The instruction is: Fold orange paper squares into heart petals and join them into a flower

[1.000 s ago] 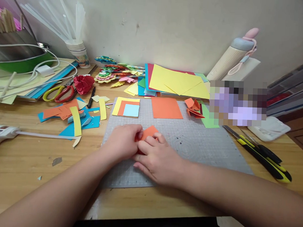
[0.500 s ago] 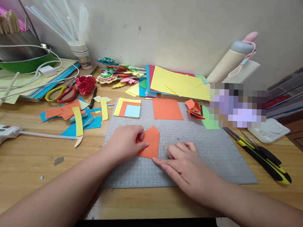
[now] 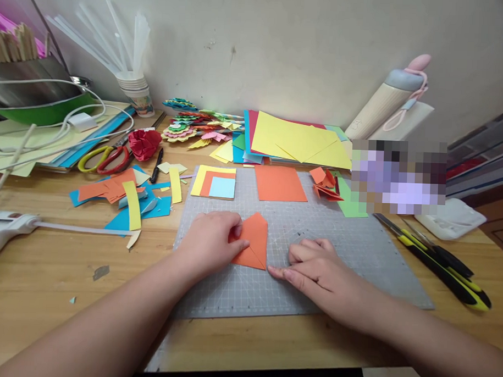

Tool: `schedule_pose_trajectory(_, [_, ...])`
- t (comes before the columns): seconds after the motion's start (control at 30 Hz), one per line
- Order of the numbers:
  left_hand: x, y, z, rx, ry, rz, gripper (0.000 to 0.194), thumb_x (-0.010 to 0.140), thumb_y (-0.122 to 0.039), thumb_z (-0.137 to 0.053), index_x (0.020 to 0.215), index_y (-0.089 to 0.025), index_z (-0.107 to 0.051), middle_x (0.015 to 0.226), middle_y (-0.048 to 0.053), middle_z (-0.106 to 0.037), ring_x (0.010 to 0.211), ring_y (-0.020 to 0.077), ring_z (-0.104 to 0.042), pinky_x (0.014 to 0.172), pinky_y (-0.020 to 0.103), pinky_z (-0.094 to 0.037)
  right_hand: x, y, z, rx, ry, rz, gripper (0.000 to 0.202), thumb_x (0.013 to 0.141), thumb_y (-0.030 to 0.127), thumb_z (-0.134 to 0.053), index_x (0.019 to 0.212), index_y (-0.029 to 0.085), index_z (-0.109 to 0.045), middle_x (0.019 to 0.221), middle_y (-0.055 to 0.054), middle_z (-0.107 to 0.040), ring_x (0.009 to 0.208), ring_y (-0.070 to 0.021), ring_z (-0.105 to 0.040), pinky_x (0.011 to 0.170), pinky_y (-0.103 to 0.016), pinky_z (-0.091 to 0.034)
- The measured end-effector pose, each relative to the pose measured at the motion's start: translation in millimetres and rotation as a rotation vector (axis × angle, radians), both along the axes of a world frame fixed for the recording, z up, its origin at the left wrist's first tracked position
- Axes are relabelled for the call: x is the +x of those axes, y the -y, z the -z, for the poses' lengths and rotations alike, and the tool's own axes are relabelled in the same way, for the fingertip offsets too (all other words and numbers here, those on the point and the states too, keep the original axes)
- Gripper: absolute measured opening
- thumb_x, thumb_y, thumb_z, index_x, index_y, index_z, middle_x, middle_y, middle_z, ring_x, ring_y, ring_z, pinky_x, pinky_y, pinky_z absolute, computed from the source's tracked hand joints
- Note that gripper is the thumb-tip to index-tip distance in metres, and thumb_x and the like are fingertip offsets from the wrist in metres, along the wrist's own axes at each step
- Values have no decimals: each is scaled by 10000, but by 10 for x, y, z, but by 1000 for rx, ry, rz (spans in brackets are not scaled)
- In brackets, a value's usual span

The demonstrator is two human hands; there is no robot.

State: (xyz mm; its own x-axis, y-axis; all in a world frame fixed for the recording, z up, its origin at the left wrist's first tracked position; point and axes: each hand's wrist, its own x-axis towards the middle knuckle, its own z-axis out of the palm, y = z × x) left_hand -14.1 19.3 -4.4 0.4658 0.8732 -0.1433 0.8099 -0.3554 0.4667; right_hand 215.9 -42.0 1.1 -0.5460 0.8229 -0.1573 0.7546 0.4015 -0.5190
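Holding a Folded Orange Paper on the Mat

My left hand point(image 3: 212, 238) is holding the folded paper point(image 3: 257, 238) at its left side; the thumb is lying over its face and the other fingers are curling inward. My right hand point(image 3: 317, 268) is gripping nothing. Its fingers are bending loosely, and the forefinger is pointing to the lower right corner of the paper, just beside it. The folded paper is lying on the grey mat point(image 3: 335, 268), between my two hands and nearer to the left one, and it is showing a slanting fold line near its lower edge.

Beyond my hands, a small stack of squares point(image 3: 222, 187) in yellow, orange and light blue is resting on the mat, and an orange square point(image 3: 281, 184) is lying to the right of it. Farther right, some folded orange pieces point(image 3: 328, 185) are sitting beside a green paper point(image 3: 353, 203).

On the right, a yellow and black cutter point(image 3: 442, 266) is lying partly across the mat's edge. On the left, paper scraps point(image 3: 111, 188) are spreading over the wooden table point(image 3: 65, 325), near a black pen point(image 3: 156, 166) and a crumpled red paper point(image 3: 144, 144). At the back, paper flowers point(image 3: 177, 132) are lying next to a pile of coloured sheets point(image 3: 297, 136), and a bottle point(image 3: 384, 99) is leaning by the wall.
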Motion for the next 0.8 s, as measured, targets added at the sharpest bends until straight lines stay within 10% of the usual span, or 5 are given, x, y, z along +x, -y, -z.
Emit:
schedule_pose_trajectory(0.3, [-31, 13, 48, 32, 53, 33, 115, 825, -298, -545, 748, -213, -562, 767, 3, -645, 752, 193, -558, 668, 323, -354, -246, -225, 51, 288, -38, -87, 288, 836, 358, -629, 1050, 167, -604, 1149, -117, -557, 1056, -276, -496, 904, -453, -421])
schedule_pose_trajectory(0.57, [-3, 66, 33, 35, 147, -24, 123, 884, -269, -502, 789, -207, -548, 769, -4, -617, 719, 164, -544, 659, 298, -389, -249, -257, 163, 451, 51, -236, 293, 917, 406, -524, 991, 152, -649, 1023, -108, -627, 996, -270, -522, 840, -424, -460])
schedule_pose_trajectory(0.8, [6, 156, -94, 95, 105, 300, 176, 853, -396, -619, 829, -224, -593, 868, -10, -649, 864, 196, -560, 778, 345, -343, -192, -297, 198, 583, 5, -278, 325, 957, 381, -457, 946, 140, -675, 960, -106, -681, 939, -242, -590, 780, -379, -483])
